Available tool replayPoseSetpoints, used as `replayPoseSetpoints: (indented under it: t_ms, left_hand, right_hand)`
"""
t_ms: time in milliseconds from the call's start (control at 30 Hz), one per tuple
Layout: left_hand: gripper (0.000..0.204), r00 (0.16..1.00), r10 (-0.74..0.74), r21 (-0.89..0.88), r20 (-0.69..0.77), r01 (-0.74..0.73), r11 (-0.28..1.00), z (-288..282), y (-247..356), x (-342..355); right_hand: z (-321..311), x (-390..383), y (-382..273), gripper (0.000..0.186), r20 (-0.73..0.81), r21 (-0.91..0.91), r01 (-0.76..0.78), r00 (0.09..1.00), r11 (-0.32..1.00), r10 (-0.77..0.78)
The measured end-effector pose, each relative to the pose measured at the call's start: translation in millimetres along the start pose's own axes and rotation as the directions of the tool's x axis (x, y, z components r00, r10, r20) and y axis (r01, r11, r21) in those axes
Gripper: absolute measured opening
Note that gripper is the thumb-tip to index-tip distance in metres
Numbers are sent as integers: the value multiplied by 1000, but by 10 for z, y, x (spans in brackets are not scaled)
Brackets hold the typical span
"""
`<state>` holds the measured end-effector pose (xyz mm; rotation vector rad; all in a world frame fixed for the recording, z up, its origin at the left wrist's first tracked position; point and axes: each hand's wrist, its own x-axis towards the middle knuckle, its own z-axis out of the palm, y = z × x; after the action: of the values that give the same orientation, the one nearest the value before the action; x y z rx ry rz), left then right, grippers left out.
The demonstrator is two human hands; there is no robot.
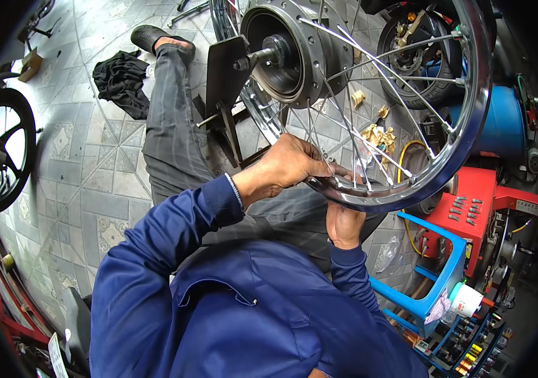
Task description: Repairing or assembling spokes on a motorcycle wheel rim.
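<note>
A spoked wheel with a dark rim point(437, 171) and a grey hub point(309, 57) is held on a black metal stand point(223, 75) by an axle. My left hand point(291, 160) reaches to the lower inside of the rim, fingers curled at the spoke ends; what its fingertips grip is partly hidden. Beneath the same section of rim is my right hand point(344, 223), turned upward, its fingers wrapped up against the rim and mostly hidden by it. Silver spokes cross between hub and rim.
A black cloth point(121, 82) lies on the tiled floor point(92, 164) beside my outstretched leg. A black wheel point(4, 145) stands left; another tyred wheel point(407, 91) is behind. Right are a blue barrel point(496, 123), red machine point(470, 189), blue stool point(433, 296) and crumpled brown paper point(376, 135).
</note>
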<state>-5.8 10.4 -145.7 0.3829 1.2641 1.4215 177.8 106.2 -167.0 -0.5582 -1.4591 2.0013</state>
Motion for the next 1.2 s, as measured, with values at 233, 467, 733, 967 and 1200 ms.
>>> replayPoseSetpoints:
  t_ms: [233, 467, 733, 967, 1200]
  left_hand:
    - [20, 968, -5, -70, 253, 24, 997, -117, 8, 17]
    - [34, 984, 111, 217, -143, -78, 973, 167, -38, -72]
    - [47, 989, 109, 41, -97, -105, 994, 326, 197, -283]
    - [30, 72, 979, 766, 188, -635, -101, 117, 77, -572]
    - [33, 37, 994, 550, 99, -835, -24, 466, 557, -433]
  right_hand:
    - [138, -106, -256, 54, 207, -520, 130, 978, 844, -23]
    - [99, -109, -106, 49, 213, -779, 285, 958, 559, -192]
    - [154, -205, -328, 79, 79, -629, 259, 959, 733, -271]
    - [446, -122, -727, 87, 82, -537, 466, 858, 703, -506]
    - [573, -33, -978, 78, 140, -597, 513, 824, 616, -550]
